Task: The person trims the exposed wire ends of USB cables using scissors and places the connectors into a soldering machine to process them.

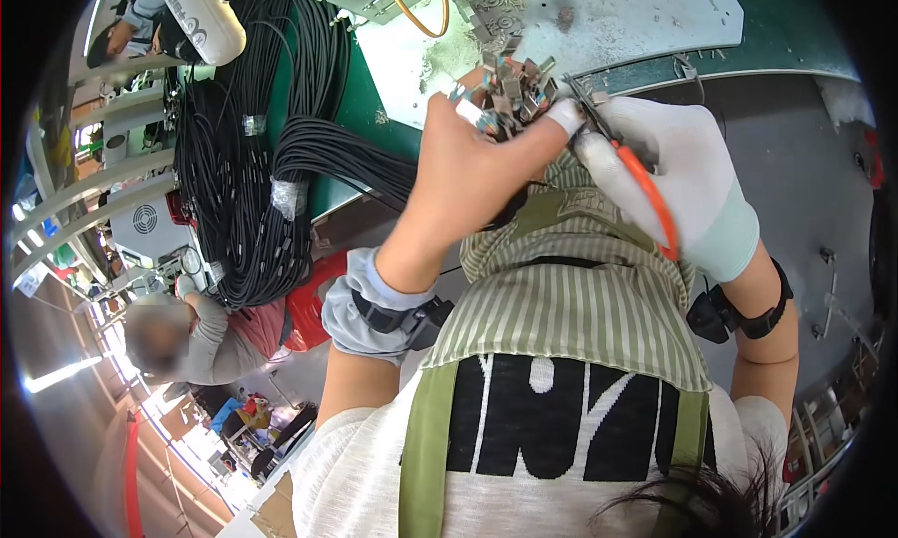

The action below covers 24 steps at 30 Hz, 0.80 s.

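Note:
My left hand, bare but for a white cover on the thumb tip, is closed around a bunch of cable ends with metal connectors. The connectors point up and outward, and bits of coloured wire show among them. My right hand, in a white glove, grips cutting pliers with orange handles. Their dark jaws lie close to the left thumb and the right side of the bunch. Whether the jaws touch a connector I cannot tell. Both hands are above my striped apron.
Thick coils of black cable lie on the green table at left. Small scraps are scattered over a white board beyond my hands. A machine with a yellow tube stands at its edge. Another person sits at left.

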Tool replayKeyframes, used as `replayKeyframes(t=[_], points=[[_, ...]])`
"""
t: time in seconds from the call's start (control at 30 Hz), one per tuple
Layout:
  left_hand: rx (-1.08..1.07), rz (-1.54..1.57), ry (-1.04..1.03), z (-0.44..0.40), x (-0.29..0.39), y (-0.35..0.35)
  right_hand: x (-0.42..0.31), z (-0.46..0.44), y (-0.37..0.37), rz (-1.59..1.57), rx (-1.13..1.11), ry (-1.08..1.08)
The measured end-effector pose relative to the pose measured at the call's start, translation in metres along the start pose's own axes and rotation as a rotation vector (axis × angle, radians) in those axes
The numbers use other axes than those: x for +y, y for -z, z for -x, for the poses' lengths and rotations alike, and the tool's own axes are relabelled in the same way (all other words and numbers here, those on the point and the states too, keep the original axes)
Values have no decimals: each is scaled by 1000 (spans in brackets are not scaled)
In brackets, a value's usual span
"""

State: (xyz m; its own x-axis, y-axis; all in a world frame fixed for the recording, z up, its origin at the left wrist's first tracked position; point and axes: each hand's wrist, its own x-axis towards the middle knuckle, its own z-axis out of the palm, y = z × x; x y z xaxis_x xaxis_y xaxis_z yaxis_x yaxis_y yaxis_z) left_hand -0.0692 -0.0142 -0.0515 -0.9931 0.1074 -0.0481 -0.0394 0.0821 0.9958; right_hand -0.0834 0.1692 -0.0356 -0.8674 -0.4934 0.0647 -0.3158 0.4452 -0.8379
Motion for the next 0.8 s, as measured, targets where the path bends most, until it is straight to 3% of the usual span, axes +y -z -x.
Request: replayKeyframes(t=[0.07, 0.1, 0.2, 0.23, 0.33, 0.47, 0.63, 0.73, 0.8], points=[[-185, 321, 310, 0, 0, 12, -2, 1, 0, -264, -75, -28], [-183, 322, 311, 4, 0, 14, -1, 4, -2, -265, -77, -28], [-78, 438, 403, 9, -7, 23, 11, 8, -11, 19, -39, 143], [-74, 436, 402, 7, -10, 31, 13, 4, -8, 17, -40, 146], [193, 593, 374, 2, -18, 59, 11, -4, 3, -76, 87, -117], [153, 620, 335, -23, -19, 62, 20, -41, 0, -315, -34, -222], [59, 496, 301, -40, -20, 63, 16, -79, -6, -343, -85, -156], [75, 311, 336, -43, -11, 63, 9, -92, 6, -558, -233, -373], [35, 276, 329, -46, -9, 67, 8, -95, 9, -586, -260, -394]])
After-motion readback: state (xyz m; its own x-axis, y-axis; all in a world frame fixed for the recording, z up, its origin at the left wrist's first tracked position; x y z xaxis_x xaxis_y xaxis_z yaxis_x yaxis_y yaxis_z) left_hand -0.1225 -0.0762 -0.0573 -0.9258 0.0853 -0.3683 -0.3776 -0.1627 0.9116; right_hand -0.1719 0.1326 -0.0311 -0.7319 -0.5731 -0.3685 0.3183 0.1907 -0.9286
